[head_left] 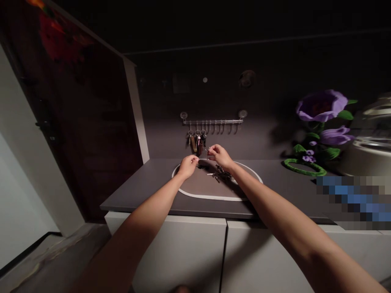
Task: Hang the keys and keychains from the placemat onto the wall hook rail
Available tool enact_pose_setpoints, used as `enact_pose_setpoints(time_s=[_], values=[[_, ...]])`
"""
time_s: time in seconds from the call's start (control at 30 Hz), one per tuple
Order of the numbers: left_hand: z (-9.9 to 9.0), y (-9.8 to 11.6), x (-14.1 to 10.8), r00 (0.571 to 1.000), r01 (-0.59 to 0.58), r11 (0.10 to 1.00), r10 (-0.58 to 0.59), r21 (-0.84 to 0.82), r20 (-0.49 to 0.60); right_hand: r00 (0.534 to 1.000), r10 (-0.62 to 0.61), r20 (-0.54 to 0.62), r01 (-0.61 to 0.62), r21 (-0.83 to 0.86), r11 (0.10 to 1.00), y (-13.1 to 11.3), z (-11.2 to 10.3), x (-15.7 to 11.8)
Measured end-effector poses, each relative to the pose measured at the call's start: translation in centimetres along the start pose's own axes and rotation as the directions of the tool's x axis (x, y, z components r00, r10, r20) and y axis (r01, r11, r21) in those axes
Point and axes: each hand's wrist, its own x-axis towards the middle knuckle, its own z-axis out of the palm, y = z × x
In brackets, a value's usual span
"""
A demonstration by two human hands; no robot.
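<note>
Above the oval mat [210, 197], my two hands are raised close together with a small gap between them. My right hand [219, 156] pinches a small metal ring or key at its fingertips. The fingers of my left hand [188, 166] are pressed together; what they hold is too small to make out. A bunch of keys [222, 175] lies on the mat beneath my right hand, and a dark item [202, 167] rests beside my left fingertips. Behind my hands, several key sets [197, 140] hang from the left hooks of a clear rack [214, 121].
Purple knitted flowers [322, 106] and a green ring [305, 167] stand on the counter [131, 185] at the right, beside a pale rounded appliance [369, 150]. White cabinet doors [189, 248] are below. A dark red door [91, 122] is at the left.
</note>
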Motion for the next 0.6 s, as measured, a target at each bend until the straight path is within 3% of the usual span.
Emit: enact_pose_setpoints(time_s=[0.3, 0.6], values=[[0.0, 0.5, -0.3, 0.997, -0.08, 0.979, 0.078, 0.185, 0.018, 0.973, -0.011, -0.232, 0.015, 0.018, 1.0, -3.3, -0.1, 4.7], [0.2, 0.1, -0.1, 0.995, -0.097, 0.963, 0.095, 0.253, 0.02, 0.929, 0.021, -0.369, -0.033, -0.027, 0.999, -4.4, 0.8, 8.2]])
